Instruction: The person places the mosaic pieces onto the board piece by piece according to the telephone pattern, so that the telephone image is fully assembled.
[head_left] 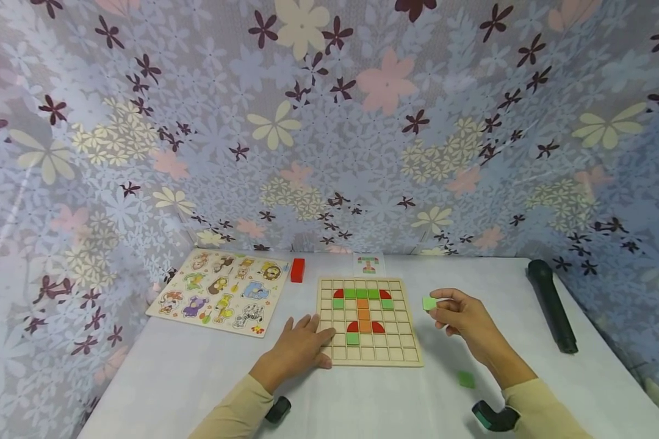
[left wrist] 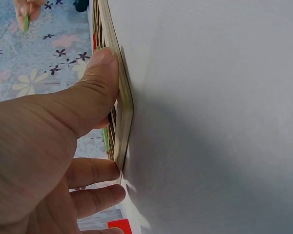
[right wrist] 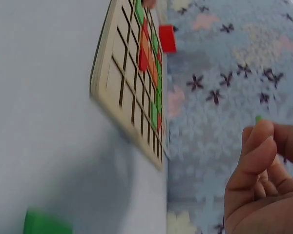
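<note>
A wooden grid board (head_left: 335, 352) lies flat on the table, with red, green and orange tiles set in some of its squares. My left hand (head_left: 301, 346) rests at the board's lower left corner, its fingers along the left side and its thumb at the front edge (left wrist: 130, 105). To the right of the board, my right hand (head_left: 461, 314) pinches a light green square tile (head_left: 429, 303) between thumb and fingertips, raised above the table. In the right wrist view only a sliver of that tile shows past the fingers (right wrist: 256, 146).
Another green tile (head_left: 466, 379) lies on the table, below the right hand. Behind the board is a pattern card (head_left: 368, 264), with a red block (head_left: 298, 270) left of it. An animal puzzle (head_left: 219, 291) sits at left, a black cylindrical object (head_left: 551, 308) at right.
</note>
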A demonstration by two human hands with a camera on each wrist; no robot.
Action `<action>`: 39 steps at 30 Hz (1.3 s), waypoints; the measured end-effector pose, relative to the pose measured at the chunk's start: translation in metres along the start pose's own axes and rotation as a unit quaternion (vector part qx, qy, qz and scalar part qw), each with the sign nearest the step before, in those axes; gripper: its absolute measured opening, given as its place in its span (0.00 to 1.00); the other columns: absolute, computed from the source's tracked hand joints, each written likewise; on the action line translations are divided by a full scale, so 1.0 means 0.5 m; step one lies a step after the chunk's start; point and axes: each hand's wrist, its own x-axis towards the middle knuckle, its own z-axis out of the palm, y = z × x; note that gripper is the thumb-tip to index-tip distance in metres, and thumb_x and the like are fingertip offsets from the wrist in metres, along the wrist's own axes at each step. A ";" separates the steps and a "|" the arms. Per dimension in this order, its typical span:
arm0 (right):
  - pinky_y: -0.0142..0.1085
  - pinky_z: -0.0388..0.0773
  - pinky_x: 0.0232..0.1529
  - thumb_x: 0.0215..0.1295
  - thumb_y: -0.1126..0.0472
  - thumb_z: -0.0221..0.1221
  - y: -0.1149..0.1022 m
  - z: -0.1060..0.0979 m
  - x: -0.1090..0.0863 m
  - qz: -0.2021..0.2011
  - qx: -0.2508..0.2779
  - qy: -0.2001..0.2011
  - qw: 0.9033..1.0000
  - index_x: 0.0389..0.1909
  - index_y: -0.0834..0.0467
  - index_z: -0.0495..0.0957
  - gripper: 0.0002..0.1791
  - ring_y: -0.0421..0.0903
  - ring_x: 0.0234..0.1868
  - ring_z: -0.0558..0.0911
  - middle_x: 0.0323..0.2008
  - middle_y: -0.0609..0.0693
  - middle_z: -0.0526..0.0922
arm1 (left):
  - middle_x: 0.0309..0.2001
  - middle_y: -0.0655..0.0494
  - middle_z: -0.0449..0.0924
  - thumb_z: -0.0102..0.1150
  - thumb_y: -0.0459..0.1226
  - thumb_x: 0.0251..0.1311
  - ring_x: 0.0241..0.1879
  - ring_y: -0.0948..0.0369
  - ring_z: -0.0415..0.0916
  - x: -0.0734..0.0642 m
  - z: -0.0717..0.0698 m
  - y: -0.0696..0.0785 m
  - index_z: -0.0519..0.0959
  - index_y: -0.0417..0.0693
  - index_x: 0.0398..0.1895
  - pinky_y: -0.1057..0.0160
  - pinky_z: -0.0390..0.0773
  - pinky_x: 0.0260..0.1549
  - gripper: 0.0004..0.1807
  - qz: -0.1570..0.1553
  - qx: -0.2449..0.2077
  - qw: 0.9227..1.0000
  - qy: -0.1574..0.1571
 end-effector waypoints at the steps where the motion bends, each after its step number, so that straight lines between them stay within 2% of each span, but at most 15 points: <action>1: 0.37 0.79 0.29 0.67 0.62 0.66 -0.003 0.010 0.005 0.003 0.001 0.001 1.000 0.64 0.65 0.69 0.28 0.42 0.31 0.82 0.38 0.47 0.83 | 0.73 0.38 0.66 0.68 0.58 0.53 0.73 0.40 0.62 0.001 0.000 0.000 0.74 0.59 0.70 0.31 0.59 0.68 0.39 0.000 0.000 1.000 -0.001; 10: 0.36 0.73 0.27 0.67 0.64 0.65 -0.006 0.096 0.036 0.008 0.027 -0.032 0.999 0.64 0.66 0.68 0.27 0.46 0.29 0.80 0.36 0.49 0.83 | 0.74 0.39 0.65 0.67 0.58 0.54 0.74 0.40 0.61 0.004 0.004 -0.002 0.73 0.60 0.71 0.31 0.58 0.69 0.39 -0.003 -0.001 1.000 -0.008; 15: 0.34 0.67 0.23 0.65 0.65 0.66 0.014 0.147 0.045 0.023 0.012 -0.058 0.998 0.60 0.65 0.71 0.25 0.45 0.26 0.77 0.31 0.50 0.82 | 0.74 0.38 0.65 0.67 0.58 0.55 0.73 0.39 0.62 0.001 0.003 -0.001 0.74 0.59 0.71 0.30 0.58 0.68 0.39 0.001 -0.005 1.000 -0.005; 17: 0.34 0.68 0.23 0.65 0.65 0.66 0.025 0.165 0.048 0.024 0.001 -0.067 0.997 0.59 0.65 0.72 0.23 0.45 0.25 0.76 0.31 0.50 0.82 | 0.74 0.38 0.65 0.67 0.58 0.55 0.73 0.39 0.62 0.000 0.004 -0.002 0.74 0.59 0.71 0.30 0.58 0.68 0.39 0.002 -0.006 1.000 -0.007; 21: 0.32 0.71 0.24 0.63 0.67 0.66 0.045 0.195 0.052 0.006 -0.032 -0.089 0.996 0.54 0.66 0.74 0.20 0.44 0.25 0.75 0.31 0.51 0.79 | 0.74 0.38 0.65 0.67 0.58 0.54 0.73 0.39 0.62 0.000 0.003 -0.002 0.74 0.59 0.71 0.30 0.59 0.68 0.39 0.003 -0.004 1.000 -0.001; 23: 0.31 0.72 0.25 0.61 0.67 0.66 0.053 0.207 0.051 -0.009 -0.068 -0.094 0.993 0.51 0.65 0.76 0.18 0.43 0.24 0.73 0.30 0.50 0.77 | 0.74 0.38 0.66 0.68 0.58 0.54 0.73 0.40 0.62 0.001 0.003 -0.003 0.74 0.59 0.70 0.31 0.59 0.68 0.39 0.002 -0.002 1.000 0.000; 29: 0.30 0.68 0.26 0.58 0.68 0.68 0.058 0.230 0.039 -0.037 -0.187 -0.088 0.978 0.42 0.59 0.79 0.12 0.40 0.28 0.71 0.25 0.45 0.74 | 0.74 0.39 0.66 0.68 0.58 0.53 0.73 0.40 0.63 0.001 0.002 -0.004 0.75 0.59 0.70 0.31 0.59 0.68 0.40 0.000 -0.003 1.000 -0.002; 35: 0.31 0.68 0.29 0.57 0.70 0.67 0.060 0.241 0.038 -0.065 -0.233 -0.071 0.968 0.40 0.58 0.79 0.11 0.40 0.28 0.72 0.24 0.44 0.74 | 0.73 0.39 0.66 0.69 0.58 0.52 0.73 0.40 0.63 0.002 0.001 -0.003 0.75 0.59 0.70 0.31 0.60 0.68 0.40 0.000 -0.001 1.000 0.000; 39: 0.31 0.68 0.29 0.55 0.70 0.67 0.062 0.244 0.038 -0.073 -0.241 -0.071 0.965 0.39 0.57 0.80 0.12 0.40 0.27 0.72 0.23 0.44 0.74 | 0.74 0.39 0.66 0.69 0.58 0.53 0.73 0.40 0.63 0.003 0.002 -0.003 0.75 0.59 0.70 0.31 0.59 0.68 0.40 -0.002 -0.003 1.000 -0.002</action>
